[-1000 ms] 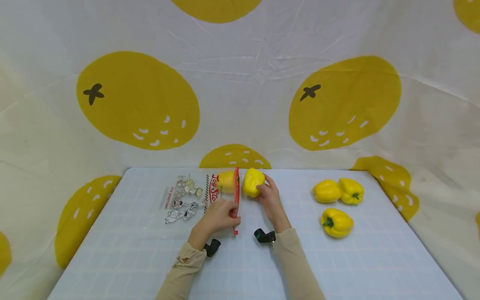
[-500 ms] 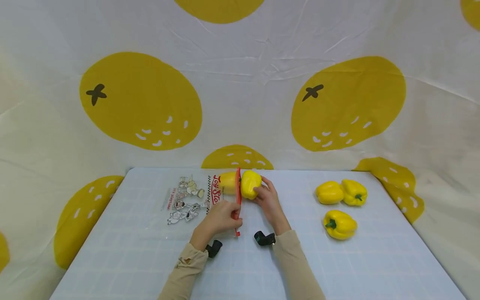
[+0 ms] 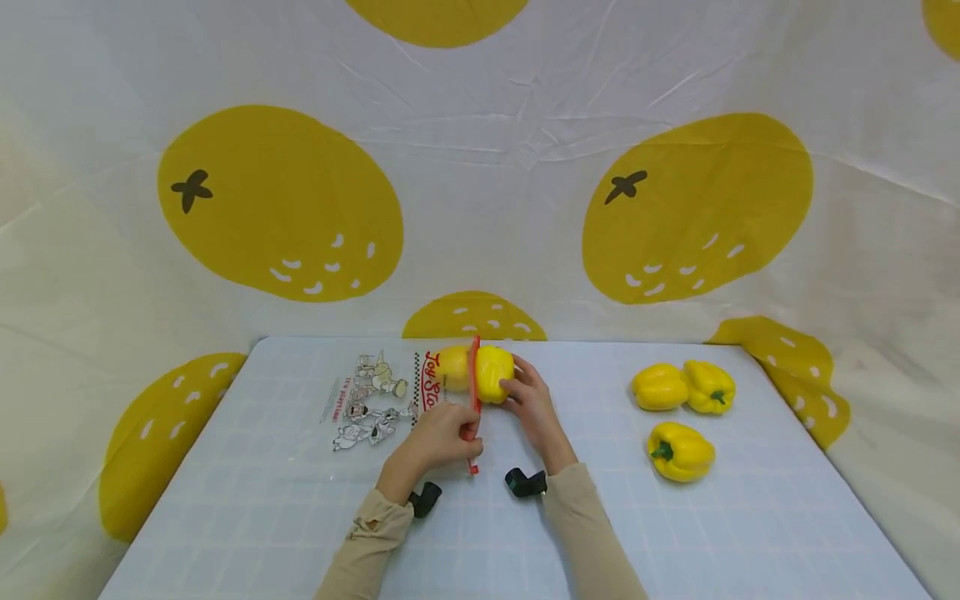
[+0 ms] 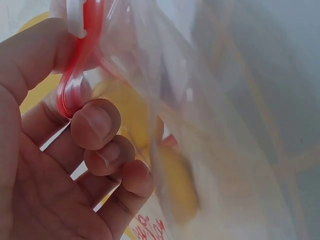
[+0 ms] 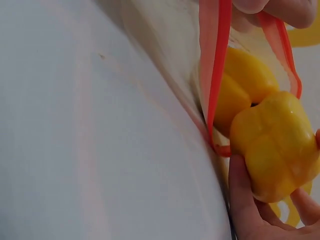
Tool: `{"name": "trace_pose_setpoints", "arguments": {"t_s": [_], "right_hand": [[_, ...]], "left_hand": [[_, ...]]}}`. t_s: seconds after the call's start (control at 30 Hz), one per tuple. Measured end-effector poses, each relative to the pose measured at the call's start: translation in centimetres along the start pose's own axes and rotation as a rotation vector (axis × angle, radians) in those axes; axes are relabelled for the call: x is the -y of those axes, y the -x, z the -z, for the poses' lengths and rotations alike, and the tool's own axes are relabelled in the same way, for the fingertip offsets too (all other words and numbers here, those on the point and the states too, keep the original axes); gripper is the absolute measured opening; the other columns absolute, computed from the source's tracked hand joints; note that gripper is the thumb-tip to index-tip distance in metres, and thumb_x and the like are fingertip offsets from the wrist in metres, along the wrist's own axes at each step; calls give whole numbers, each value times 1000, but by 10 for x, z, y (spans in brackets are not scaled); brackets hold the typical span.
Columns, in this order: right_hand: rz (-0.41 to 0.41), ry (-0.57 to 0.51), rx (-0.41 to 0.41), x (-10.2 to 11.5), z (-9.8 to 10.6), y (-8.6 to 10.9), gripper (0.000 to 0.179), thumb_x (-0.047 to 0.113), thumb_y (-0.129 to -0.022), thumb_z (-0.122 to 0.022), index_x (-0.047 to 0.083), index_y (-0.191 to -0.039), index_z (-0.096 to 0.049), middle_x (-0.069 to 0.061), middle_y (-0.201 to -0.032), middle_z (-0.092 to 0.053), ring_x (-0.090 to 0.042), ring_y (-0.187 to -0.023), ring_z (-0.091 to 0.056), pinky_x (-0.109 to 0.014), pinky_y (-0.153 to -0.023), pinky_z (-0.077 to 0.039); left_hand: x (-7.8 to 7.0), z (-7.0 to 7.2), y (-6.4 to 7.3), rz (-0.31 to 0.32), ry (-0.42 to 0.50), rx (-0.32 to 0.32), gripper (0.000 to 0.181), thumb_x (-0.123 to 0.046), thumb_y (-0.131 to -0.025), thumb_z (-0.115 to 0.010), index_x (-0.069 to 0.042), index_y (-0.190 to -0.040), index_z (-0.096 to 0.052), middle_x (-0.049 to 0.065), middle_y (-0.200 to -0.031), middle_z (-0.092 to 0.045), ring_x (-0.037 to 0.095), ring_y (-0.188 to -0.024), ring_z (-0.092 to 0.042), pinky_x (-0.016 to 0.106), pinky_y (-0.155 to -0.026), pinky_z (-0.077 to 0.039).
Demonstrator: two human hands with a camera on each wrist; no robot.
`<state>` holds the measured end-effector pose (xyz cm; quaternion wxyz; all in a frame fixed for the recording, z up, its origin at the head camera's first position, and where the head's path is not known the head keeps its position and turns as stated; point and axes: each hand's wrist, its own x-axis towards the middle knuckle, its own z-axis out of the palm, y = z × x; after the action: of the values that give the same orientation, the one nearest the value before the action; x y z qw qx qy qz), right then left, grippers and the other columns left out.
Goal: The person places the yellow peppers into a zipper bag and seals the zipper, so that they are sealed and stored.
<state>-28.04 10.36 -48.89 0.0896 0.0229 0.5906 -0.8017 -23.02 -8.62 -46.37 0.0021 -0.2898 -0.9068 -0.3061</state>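
A clear zip bag (image 3: 375,454) with printed cartoon figures lies on the table, its red zip edge (image 3: 474,392) facing right. My left hand (image 3: 435,437) pinches that edge near its lower end and lifts it; the left wrist view shows the red strip (image 4: 75,95) between thumb and fingers. Inside the bag is one yellow bell pepper (image 3: 452,367). A second yellow bell pepper (image 5: 275,145) is gripped by my right hand (image 3: 532,408) at the bag's mouth. In the right wrist view it sits between the spread red edges, touching or nearly touching the pepper inside.
On the right side of the table lie three more yellow bell peppers: two side by side, the left one (image 3: 660,387) and the right one (image 3: 709,387), and one nearer (image 3: 681,452). A white curtain (image 3: 487,208) with yellow fruit prints hangs behind the table.
My right hand has moved left with its pepper, from beside the red edge into the bag's mouth. My left hand keeps pinching the edge in nearly the same place.
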Motion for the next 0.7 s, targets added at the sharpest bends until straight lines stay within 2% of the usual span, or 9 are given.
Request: {"name": "trace_pose_setpoints", "arguments": {"t_s": [0.2,0.4,0.57,0.7], "right_hand": [[12,18,16,-1,-3,0,58,10,-95,-55,10,-150,-37,-19,-154,-34,-34,-125,-48,-48,-102,-44],[12,39,-1,-3,-6,-2,58,11,-94,-57,7,-148,-35,-20,-153,-35,-33,-122,-50,-45,-101,-45],[13,111,-4,-6,-8,-4,57,14,-94,-60,9,-147,-41,-19,-153,-36,-34,-125,-50,-41,-98,-48],[19,165,10,-7,-11,-3,59,18,-94,-63,13,-149,-42,-19,-147,-37,-32,-120,-52,-40,-97,-49]], "left_hand": [[0,-1,1,-8,-20,-13,31,-17,-77,-74,-19,-61,-47,-12,-54,-36,5,-52,-37,22,-52,-26],[0,1,-2,2,-17,3,31,-18,-77,-74,-19,-62,-48,-12,-54,-36,6,-52,-38,22,-52,-27],[2,0,-3,0,-14,1,31,-18,-77,-74,-19,-62,-47,-12,-54,-37,6,-52,-39,22,-53,-27],[2,0,-3,5,-13,-6,31,-19,-76,-74,-20,-62,-47,-13,-54,-37,6,-53,-39,22,-53,-28]]}}
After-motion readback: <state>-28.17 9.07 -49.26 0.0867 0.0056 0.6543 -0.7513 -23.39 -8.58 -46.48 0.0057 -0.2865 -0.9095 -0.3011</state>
